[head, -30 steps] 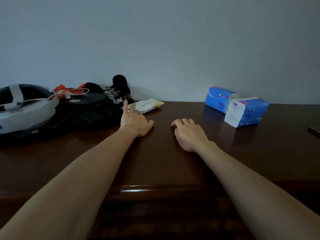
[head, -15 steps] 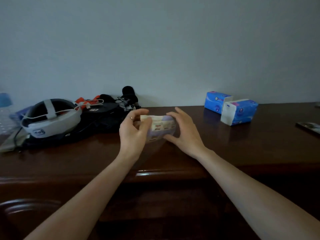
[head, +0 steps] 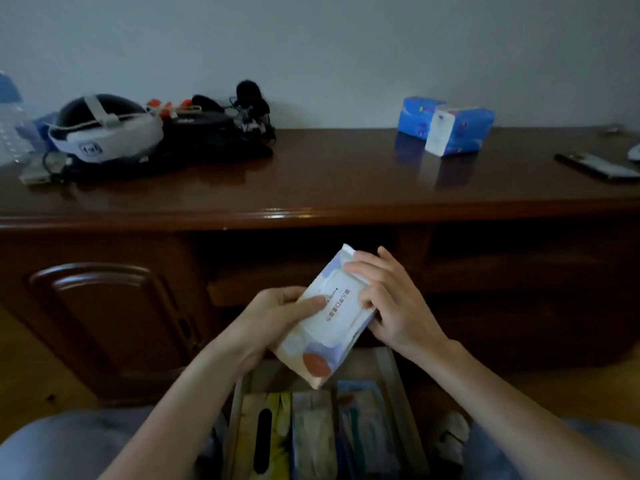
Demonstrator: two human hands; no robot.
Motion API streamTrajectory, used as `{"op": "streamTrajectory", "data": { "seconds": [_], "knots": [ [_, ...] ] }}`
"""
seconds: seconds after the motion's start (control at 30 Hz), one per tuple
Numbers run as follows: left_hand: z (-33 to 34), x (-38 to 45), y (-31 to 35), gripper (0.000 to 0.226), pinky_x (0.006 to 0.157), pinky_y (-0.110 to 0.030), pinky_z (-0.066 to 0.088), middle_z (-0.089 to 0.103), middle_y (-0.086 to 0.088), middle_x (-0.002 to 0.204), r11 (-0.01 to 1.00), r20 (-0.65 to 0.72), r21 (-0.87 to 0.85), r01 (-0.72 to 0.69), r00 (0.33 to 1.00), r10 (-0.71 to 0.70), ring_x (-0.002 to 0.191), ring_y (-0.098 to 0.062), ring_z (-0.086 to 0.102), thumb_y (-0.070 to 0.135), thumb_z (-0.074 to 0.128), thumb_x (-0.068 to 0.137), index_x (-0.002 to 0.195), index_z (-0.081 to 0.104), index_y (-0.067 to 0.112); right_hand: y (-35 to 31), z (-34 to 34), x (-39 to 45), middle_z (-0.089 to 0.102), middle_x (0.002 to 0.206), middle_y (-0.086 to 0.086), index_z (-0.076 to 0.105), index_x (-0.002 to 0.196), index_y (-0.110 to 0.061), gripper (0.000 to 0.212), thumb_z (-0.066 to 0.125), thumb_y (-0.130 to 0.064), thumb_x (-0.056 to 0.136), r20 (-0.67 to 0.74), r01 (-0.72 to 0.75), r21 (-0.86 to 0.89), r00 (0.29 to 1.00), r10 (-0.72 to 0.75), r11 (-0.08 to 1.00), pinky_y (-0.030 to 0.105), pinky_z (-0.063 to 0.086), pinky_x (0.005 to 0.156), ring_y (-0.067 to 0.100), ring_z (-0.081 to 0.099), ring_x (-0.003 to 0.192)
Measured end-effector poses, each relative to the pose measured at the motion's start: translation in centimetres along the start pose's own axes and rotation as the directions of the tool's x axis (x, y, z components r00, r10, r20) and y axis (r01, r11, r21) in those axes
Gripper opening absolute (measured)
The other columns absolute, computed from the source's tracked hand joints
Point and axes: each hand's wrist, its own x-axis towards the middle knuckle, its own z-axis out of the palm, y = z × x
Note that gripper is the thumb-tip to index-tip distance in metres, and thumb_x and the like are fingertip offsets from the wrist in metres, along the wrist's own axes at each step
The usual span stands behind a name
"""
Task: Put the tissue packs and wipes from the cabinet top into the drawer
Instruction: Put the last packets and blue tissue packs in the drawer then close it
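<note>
A white and lilac pack of wipes (head: 329, 320) with an orange spot is tilted in front of the cabinet, above the open drawer (head: 393, 382). My left hand (head: 277, 317) grips its lower left side, thumb on top. My right hand (head: 391, 306) holds its upper right end. Two blue tissue packs (head: 417, 116) (head: 457, 129) stand side by side on the dark wooden cabinet top (head: 329, 174) at the back right. The drawer holds several packs standing in rows.
A white and black headset (head: 104, 133), a black bag with cables (head: 214, 133) and a clear bottle (head: 10, 123) crowd the cabinet top's left. A phone (head: 599, 166) lies at the right edge. A cabinet door (head: 104, 323) is at the left. My knees flank the drawer.
Both hands went from resting on the cabinet top to picking up the wipes pack, then carried it down off the top to above the open drawer. The view tilted downward.
</note>
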Motion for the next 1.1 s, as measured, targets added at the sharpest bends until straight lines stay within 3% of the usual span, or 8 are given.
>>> {"op": "streamTrajectory", "data": {
  "seconds": [0.1,0.2,0.3,0.4,0.53,0.8,0.97,1.1],
  "knots": [
    [2.0,-0.1,-6.0,0.029,0.068,-0.037,0.06,0.077,-0.017,0.103,0.985,-0.031,-0.131,0.112,0.993,-0.117,0.089,-0.033,0.075,0.021,0.072,0.09,0.114,0.07,0.004,-0.6,1.4,-4.1,0.044,0.15,0.012,0.053,0.121,-0.008,0.032,0.069,-0.013,0.093,0.025,-0.242,-0.088,0.969,0.245,0.966,0.046,0.029,0.12,0.026,0.038,0.145],
    [2.5,0.1,-12.5,0.023,0.061,-0.032,0.06,0.078,-0.013,0.098,0.976,-0.165,-0.131,0.172,0.967,-0.192,0.083,-0.027,0.076,0.021,0.072,0.091,0.108,0.072,0.006,-1.5,3.7,-9.5,0.048,0.136,-0.01,0.05,0.125,-0.026,0.035,0.062,-0.016,0.094,0.096,-0.616,-0.08,0.778,0.621,0.783,0.03,0.055,0.093,0.008,0.055,0.121],
    [2.6,0.7,-18.2,0.018,0.053,-0.028,0.057,0.078,-0.009,0.093,0.944,-0.312,-0.087,0.317,0.892,-0.328,0.078,-0.023,0.075,0.024,0.068,0.094,0.106,0.07,0.011,-1.6,7.6,-15.7,0.044,0.141,-0.004,0.038,0.137,-0.031,0.047,0.062,-0.029,0.097,0.52,-0.796,-0.278,0.346,0.781,0.538,0.029,0.056,0.066,0.013,0.063,0.098],
    [2.6,1.8,-21.9,0.012,0.068,-0.04,0.06,0.074,-0.009,0.102,0.918,-0.384,-0.12,0.378,0.835,-0.393,0.087,-0.027,0.072,0.024,0.063,0.097,0.105,0.066,0.016,-1.7,12.3,-21.1,0.023,0.163,0.01,0.013,0.16,-0.015,0.078,0.053,-0.046,0.101,0.726,-0.804,-0.489,-0.16,0.668,0.339,0.039,0.047,0.1,0.029,0.046,0.135],
    [2.5,2.5,-25.0,0.014,0.053,-0.024,0.052,0.073,0.0,0.097,0.924,-0.436,-0.028,0.381,0.828,-0.354,0.082,-0.016,0.071,0.028,0.061,0.098,0.109,0.063,0.019,-3.0,18.1,-25.2,0.033,0.156,0.014,0.013,0.158,-0.01,0.091,0.062,-0.052,0.094,0.553,-0.795,-0.606,-0.403,0.729,0.02,0.043,0.042,0.104,0.033,0.04,0.14],
    [3.7,4.4,-26.9,0.015,0.061,-0.029,0.056,0.073,0.001,0.1,0.901,-0.393,0.009,0.434,0.83,-0.396,0.088,-0.016,0.071,0.026,0.062,0.098,0.11,0.061,0.019,-2.1,20.0,-27.1,0.059,0.137,0.012,0.023,0.152,-0.011,0.064,0.059,-0.022,0.1,0.489,-0.737,-0.663,-0.293,0.821,0.132,0.04,0.05,0.086,0.031,0.061,0.121],
    [5.7,5.5,-24.9,0.005,0.062,-0.03,0.055,0.071,0.007,0.096,0.892,-0.33,0.013,0.452,0.844,-0.423,0.087,-0.014,0.069,0.024,0.061,0.098,0.102,0.064,0.025,2.0,14.2,-21.6,0.056,0.133,0.01,0.04,0.148,-0.015,0.056,0.063,-0.022,0.097,0.808,-0.736,-0.554,-0.36,0.467,0.391,0.035,0.051,0.085,0.027,0.059,0.116],
    [7.4,5.8,-23.5,0.015,0.066,-0.033,0.058,0.073,-0.001,0.096,0.906,-0.275,-0.065,0.418,0.865,-0.419,0.086,-0.018,0.071,0.013,0.06,0.098,0.092,0.068,0.025,4.7,7.4,-17.3,0.058,0.108,0.005,0.042,0.134,-0.019,0.038,0.056,-0.028,0.1,0.735,-0.794,-0.49,-0.156,0.66,0.358,0.034,0.052,0.068,0.019,0.061,0.085]
  ]
}}
